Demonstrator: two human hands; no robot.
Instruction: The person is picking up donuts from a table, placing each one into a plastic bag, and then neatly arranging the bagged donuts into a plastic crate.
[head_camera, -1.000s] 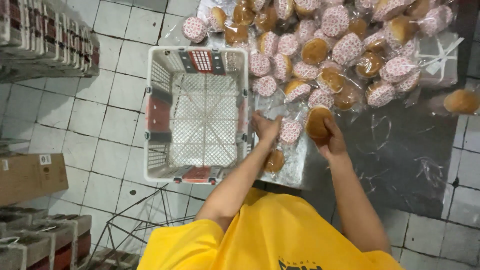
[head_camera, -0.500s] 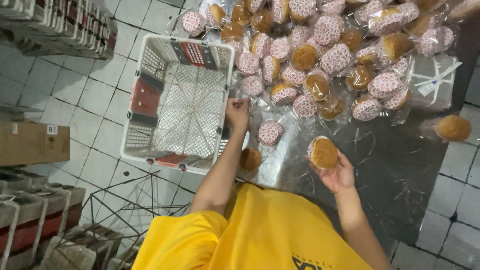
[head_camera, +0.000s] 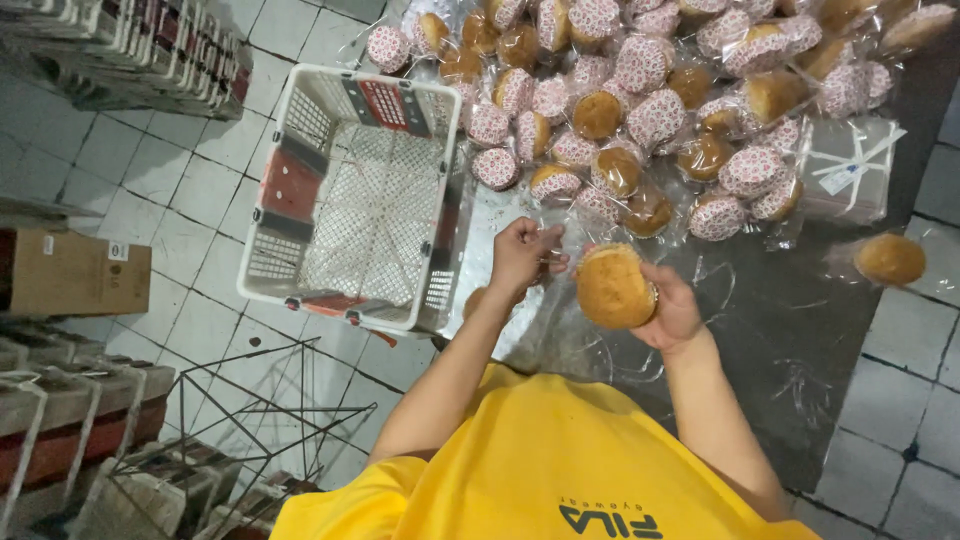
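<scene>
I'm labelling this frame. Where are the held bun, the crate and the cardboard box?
bun (head_camera: 612, 288), head view, middle of its browned top.
crate (head_camera: 350, 320), head view, near rim.
cardboard box (head_camera: 70, 273), head view, brown side.

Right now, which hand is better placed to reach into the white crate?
Left, probably. The left hand sits right beside the crate; the right hand is farther off and already full, holding a bun.

The bun (head_camera: 613, 289) in my right hand (head_camera: 672, 308) looks matt and golden, a little rough on top. My left hand (head_camera: 520, 256) pinches clear, glossy plastic wrap (head_camera: 560, 262). Beside me sits a white plastic crate (head_camera: 350, 200), its mesh smooth; the floor tiles (head_camera: 190, 190) are glazed.
</scene>
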